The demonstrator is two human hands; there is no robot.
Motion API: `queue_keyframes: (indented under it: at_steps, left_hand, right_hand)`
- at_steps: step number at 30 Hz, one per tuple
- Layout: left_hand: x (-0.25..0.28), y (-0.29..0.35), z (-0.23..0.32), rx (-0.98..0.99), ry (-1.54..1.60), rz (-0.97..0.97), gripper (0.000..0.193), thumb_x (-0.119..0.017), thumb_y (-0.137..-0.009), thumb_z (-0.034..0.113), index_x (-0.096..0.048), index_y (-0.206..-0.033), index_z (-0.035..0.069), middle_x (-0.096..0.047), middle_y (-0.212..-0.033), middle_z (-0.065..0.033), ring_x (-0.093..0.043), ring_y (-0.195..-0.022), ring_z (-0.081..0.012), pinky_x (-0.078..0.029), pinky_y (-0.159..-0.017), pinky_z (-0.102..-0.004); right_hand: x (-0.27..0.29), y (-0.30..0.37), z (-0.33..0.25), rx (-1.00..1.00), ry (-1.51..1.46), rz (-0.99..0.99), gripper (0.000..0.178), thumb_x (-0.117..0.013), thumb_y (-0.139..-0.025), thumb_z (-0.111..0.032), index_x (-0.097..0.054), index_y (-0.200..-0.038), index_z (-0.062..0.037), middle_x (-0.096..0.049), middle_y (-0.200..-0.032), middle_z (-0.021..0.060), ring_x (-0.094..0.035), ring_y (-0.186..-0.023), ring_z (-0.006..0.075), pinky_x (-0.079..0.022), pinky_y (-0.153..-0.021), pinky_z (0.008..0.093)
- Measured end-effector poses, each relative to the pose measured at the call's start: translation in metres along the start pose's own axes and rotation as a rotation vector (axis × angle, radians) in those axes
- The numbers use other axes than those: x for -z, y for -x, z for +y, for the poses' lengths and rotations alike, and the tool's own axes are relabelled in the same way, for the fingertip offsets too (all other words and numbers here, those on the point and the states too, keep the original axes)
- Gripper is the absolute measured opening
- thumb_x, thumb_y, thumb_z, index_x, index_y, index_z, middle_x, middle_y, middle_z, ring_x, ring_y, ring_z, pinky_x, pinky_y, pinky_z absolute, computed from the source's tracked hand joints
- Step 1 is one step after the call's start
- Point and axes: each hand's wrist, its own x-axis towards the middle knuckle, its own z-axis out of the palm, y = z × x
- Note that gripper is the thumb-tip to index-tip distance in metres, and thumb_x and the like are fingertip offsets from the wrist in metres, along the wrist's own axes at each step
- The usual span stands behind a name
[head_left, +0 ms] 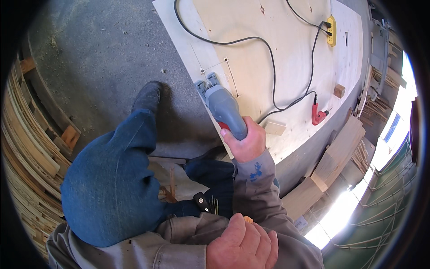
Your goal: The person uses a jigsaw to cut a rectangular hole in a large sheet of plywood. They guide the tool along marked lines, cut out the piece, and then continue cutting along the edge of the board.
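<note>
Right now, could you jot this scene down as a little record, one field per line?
Right hand: gripping a grey jigsaw
Left hand: by the right sleeve; an orange object shows at its fingers, hold unclear
Work surface: pale plywood sheet, with small holes and thin lines
Saw position: front end at the sheet's left edge
Also on sheet: red drill, yellow power strip, small wood block
Floor: grey, littered with small bits

1 downward fisheye view, head-worn

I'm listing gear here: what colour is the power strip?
The power strip is yellow; it shows best in the head view.
</note>
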Motion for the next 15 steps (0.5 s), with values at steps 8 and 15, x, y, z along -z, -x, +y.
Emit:
queue_keyframes:
  at_steps: [8,15]
  left_hand:
    - [0.01,-0.003,0.001,0.015,0.014,-0.04,0.038,-0.063,-0.079,0.023,-0.072,-0.102,-0.006,-0.07,-0.091,-0.0257,-0.067,-0.086,-0.0373,-0.054,-0.084,-0.0562]
    - [0.022,-0.007,0.001,-0.021,-0.039,-0.131,0.038,-0.063,-0.08,0.023,-0.071,-0.102,-0.006,-0.07,-0.092,-0.0258,-0.067,-0.087,-0.0375,-0.054,-0.084,-0.0567]
  right_hand:
    - [-0.001,-0.001,0.002,0.024,0.01,0.026,0.051,-0.084,-0.077,-0.022,-0.066,-0.114,0.0066,-0.071,-0.09,0.0241,-0.072,-0.08,0.0383,-0.057,-0.074,0.0423]
    - [-0.001,-0.002,-0.001,0.015,0.014,0.017,0.051,-0.085,-0.077,-0.023,-0.066,-0.114,0.0065,-0.071,-0.09,0.024,-0.072,-0.08,0.0383,-0.057,-0.074,0.0424]
